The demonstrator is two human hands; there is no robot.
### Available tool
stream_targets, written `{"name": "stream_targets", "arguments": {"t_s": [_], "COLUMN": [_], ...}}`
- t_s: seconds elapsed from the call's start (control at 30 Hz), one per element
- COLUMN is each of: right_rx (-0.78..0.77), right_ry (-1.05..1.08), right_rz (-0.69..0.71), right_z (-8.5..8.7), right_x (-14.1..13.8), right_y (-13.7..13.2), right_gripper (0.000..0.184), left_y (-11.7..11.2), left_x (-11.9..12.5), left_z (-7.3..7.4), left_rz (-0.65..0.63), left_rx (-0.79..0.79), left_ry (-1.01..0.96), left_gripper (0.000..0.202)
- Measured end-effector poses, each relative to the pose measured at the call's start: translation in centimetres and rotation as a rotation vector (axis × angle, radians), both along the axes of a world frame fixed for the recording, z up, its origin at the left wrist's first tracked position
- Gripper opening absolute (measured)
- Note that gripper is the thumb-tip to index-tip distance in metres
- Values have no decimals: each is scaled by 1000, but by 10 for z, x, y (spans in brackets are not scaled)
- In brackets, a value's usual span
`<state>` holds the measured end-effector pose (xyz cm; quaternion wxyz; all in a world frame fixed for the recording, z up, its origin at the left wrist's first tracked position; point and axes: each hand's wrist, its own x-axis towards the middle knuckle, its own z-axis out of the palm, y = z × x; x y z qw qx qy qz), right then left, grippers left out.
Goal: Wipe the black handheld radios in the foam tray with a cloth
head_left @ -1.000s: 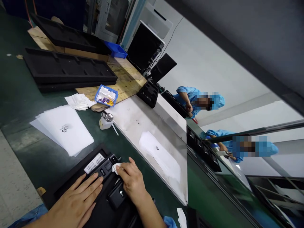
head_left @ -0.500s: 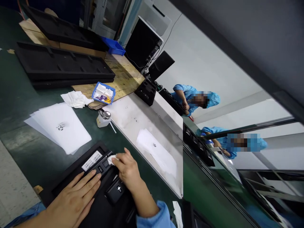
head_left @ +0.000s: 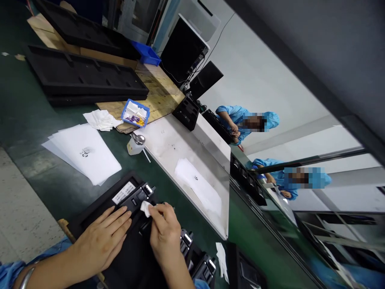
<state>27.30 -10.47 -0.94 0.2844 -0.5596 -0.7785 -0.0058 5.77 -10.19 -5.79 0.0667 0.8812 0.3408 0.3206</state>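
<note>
A black device (head_left: pixel 132 241) with a white label (head_left: pixel 123 192) lies on the green mat in front of me. My left hand (head_left: pixel 100 239) rests flat on it, fingers stretched out, pressing it down. My right hand (head_left: pixel 165 235) pinches a small white wipe (head_left: pixel 146 208) and holds it against the device's upper edge, beside its connectors. More black connector blocks (head_left: pixel 198 257) show to the right of my wrist.
White sheets (head_left: pixel 86 154) lie on the mat at left, a small dispenser bottle (head_left: pixel 135 144) and a blue tray (head_left: pixel 135 113) beyond. Black foam trays (head_left: pixel 81 76) sit on a wooden board. A white panel (head_left: pixel 192 168) runs rightward. Two people in blue work farther along.
My view shifted slightly. My right hand with the wipe slid a little down and right along the device's edge; more of the device's connectors now show. The left hand stays pressed flat.
</note>
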Motion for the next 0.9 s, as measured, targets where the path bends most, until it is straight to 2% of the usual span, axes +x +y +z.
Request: {"name": "stream_targets", "arguments": {"t_s": [0.13, 0.23, 0.33, 0.43, 0.8, 0.9], "right_rx": [8, -32, -60, -47, -68, -60], "right_ry": [-119, -197, -209, -232, -256, -207], "right_rz": [-88, -97, -90, -141, -161, -104], "right_z": [-16, -25, -24, -22, -24, -17], "right_x": [-45, -58, -58, -58, -70, -52], "right_y": [5, 5, 4, 5, 6, 0], "right_gripper": [34, 34, 32, 31, 30, 28], "left_y": [-4, -5, -6, -7, -5, -2], "left_x": [1, -3, -9, -13, -17, -22], "left_z": [-2, -4, -7, -11, -13, -16], "left_rz": [13, -12, -32, -41, -68, -93], "left_rx": [-36, -9, 9, 15, 0, 21], "left_ry": [-52, 2, 46, 96, 86, 78], "left_gripper": [33, 34, 37, 41, 45, 45]}}
